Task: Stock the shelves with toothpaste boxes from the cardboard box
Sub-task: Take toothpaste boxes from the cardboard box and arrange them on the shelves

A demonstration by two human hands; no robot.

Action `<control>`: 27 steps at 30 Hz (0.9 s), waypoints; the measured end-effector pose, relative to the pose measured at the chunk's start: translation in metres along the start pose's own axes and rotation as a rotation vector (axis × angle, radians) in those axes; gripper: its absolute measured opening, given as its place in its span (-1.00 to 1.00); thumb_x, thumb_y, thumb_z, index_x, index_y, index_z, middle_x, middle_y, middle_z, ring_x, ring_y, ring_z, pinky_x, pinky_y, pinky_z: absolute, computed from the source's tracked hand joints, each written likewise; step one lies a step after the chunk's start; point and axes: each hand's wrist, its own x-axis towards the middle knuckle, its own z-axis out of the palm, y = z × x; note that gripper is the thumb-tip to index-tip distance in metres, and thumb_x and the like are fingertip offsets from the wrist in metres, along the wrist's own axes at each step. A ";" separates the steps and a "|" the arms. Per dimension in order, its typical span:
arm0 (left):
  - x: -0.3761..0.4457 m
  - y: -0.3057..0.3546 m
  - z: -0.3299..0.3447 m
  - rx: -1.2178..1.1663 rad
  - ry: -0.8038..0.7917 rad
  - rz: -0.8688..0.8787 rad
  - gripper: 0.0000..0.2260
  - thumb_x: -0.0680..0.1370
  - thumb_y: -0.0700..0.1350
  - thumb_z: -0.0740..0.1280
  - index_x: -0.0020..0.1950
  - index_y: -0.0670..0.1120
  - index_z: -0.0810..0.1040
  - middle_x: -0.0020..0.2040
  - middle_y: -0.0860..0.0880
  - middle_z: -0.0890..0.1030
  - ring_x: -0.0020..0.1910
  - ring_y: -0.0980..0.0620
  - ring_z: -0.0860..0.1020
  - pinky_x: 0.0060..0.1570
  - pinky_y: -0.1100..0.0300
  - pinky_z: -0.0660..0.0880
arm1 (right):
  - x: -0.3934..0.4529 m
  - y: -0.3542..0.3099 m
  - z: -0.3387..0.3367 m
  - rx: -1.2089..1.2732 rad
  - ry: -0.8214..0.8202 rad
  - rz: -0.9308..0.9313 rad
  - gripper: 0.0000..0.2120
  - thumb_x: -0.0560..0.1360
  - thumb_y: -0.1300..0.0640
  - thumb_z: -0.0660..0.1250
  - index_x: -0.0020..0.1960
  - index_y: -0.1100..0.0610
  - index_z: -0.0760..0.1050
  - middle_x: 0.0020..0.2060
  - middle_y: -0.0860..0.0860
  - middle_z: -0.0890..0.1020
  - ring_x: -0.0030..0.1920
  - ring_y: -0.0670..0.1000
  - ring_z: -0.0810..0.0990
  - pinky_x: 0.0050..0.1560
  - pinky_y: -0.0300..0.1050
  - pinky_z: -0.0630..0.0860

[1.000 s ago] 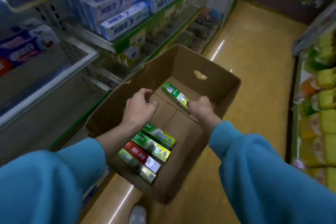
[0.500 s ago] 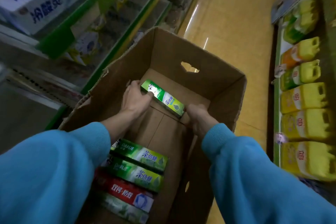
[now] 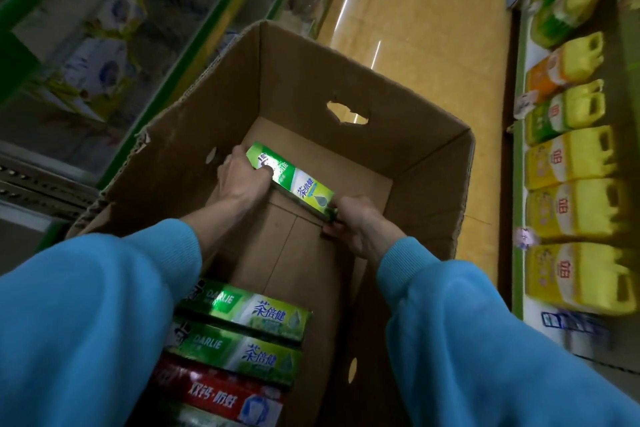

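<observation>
At the centre of the frame, inside the open cardboard box (image 3: 408, 135), two hands hold one green toothpaste box (image 3: 294, 180) by its ends.

The left hand (image 3: 239, 180) grips the upper-left end, fingers curled round it; the right hand (image 3: 356, 225) pinches the lower-right end. The box slants above the carton's bare floor. At lower centre a row of toothpaste boxes (image 3: 242, 340) lies side by side, two green above a red one. Shelves with blurred goods (image 3: 97, 55) fill the upper left; yellow packs (image 3: 575, 208) line the right edge.
</observation>
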 end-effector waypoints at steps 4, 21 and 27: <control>-0.002 -0.003 0.003 -0.040 0.046 0.009 -0.51 0.58 -0.13 0.34 0.51 -0.12 0.36 0.40 -0.16 0.49 0.38 -0.18 0.45 0.37 -0.06 0.40 | 0.001 -0.001 0.001 0.030 -0.012 -0.015 -0.77 0.53 0.26 0.35 0.14 0.22 0.38 0.00 0.15 0.49 -0.24 0.07 0.57 0.00 0.03 0.64; -0.104 0.030 -0.027 -0.382 0.423 0.165 -0.72 0.60 -0.24 0.32 0.27 -0.12 0.35 0.25 -0.09 0.53 0.26 -0.07 0.49 0.21 0.13 0.39 | -0.048 -0.023 -0.031 0.113 0.098 -0.494 -0.84 0.61 0.12 0.30 0.18 0.01 0.45 -0.02 -0.05 0.55 0.01 -0.04 0.58 0.16 0.02 0.59; -0.165 0.033 -0.047 -0.528 0.499 0.238 -0.49 0.46 -0.17 0.35 0.38 0.09 0.35 0.28 0.03 0.51 0.26 -0.10 0.57 0.21 -0.15 0.56 | -0.097 -0.031 -0.051 0.105 -0.118 -0.674 -0.70 0.59 0.03 0.32 0.29 0.05 0.51 0.13 0.04 0.65 0.06 0.07 0.69 -0.15 -0.10 0.64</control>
